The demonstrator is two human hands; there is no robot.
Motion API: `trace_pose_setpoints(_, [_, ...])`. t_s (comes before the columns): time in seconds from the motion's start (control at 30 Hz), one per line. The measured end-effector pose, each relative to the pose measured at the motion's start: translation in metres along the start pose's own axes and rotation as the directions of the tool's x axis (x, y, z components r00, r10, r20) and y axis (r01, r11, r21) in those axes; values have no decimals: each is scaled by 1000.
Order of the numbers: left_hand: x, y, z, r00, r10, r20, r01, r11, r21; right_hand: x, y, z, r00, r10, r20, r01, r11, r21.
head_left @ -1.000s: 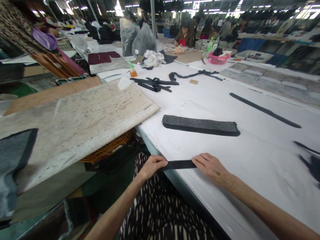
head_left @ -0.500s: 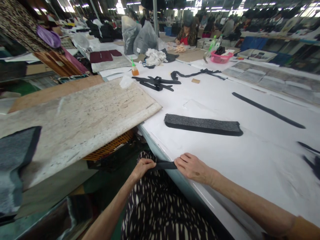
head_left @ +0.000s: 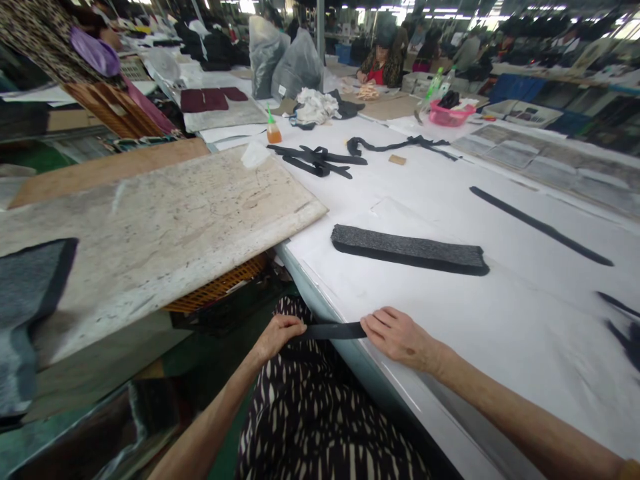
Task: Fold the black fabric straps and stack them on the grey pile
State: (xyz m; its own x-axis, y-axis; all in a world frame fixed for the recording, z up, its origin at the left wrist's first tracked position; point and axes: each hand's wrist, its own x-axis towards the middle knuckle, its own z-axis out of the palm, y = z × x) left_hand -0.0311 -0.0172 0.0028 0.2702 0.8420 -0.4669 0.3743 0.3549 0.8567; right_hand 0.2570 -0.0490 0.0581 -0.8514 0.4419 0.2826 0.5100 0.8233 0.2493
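A narrow black fabric strip (head_left: 333, 331) stretches between my two hands at the near edge of the white table (head_left: 500, 320). My left hand (head_left: 277, 335) is off the table edge, fingers closed on the strip's left end. On the table edge my right hand (head_left: 400, 337) lies over the strip's right end, fingers curled down onto it. A thick dark grey felt-like band (head_left: 409, 249) lies flat on the table a little beyond my hands.
A marble-patterned board (head_left: 150, 227) rests on an orange crate (head_left: 220, 288) to the left. Black strips (head_left: 320, 160) and a long thin strip (head_left: 540, 225) lie farther out. An orange glue bottle (head_left: 273, 131), a pink basket (head_left: 447, 116) and other people are at the back.
Both hands drew the strip left toward the table edge, then shifted slightly right again; the visible length of strip between them is shorter than a second ago.
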Motion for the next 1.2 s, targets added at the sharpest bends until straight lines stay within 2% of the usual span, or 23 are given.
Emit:
trace_pose_setpoints(0.17, [-2, -10, -5, 999, -34, -30, 35, 998, 58, 7, -5, 1, 1000, -11, 3, 11, 1000, 23])
trace_pose_setpoints(0.43, [-18, -3, -11, 999, -52, -13, 53, 998, 22, -23, -7, -4, 988, 147, 40, -146, 989, -26])
trace_pose_setpoints(0.63, [-24, -2, -13, 1000, -25, 4, 25, 1000, -16, -23, -12, -3, 966, 255, 51, -255, 967, 0])
trace_pose_setpoints(0.77, [-34, 4, -22, 1000, -14, 15, 15, 997, -72, -30, -7, -8, 935, 349, 59, -352, 934, 63])
trace_pose_setpoints(0.87, [-42, 13, -23, 999, 2, 33, 1, 996, -92, -41, -1, -15, 863, 498, 83, -505, 858, 97])
trace_pose_setpoints(0.97, [-43, 29, -10, 996, 17, 92, -9, 996, -90, -40, 3, -24, 740, 669, 67, -666, 717, 205])
trace_pose_setpoints(1.03, [-40, 45, 8, 989, 51, 140, -44, 998, -52, -27, 3, -33, 691, 720, 60, -695, 640, 327])
trace_pose_setpoints(1.1, [-36, 62, 29, 973, 129, 189, -134, 991, 13, -5, 0, -42, 713, 691, 124, -665, 608, 433])
trace_pose_setpoints(1.17, [-32, 77, 48, 948, 217, 232, -240, 968, 73, 18, -6, -46, 772, 581, 258, -623, 611, 488])
trace_pose_setpoints(1.2, [-29, 81, 55, 940, 241, 241, -272, 957, 104, 27, -9, -44, 787, 515, 339, -614, 611, 499])
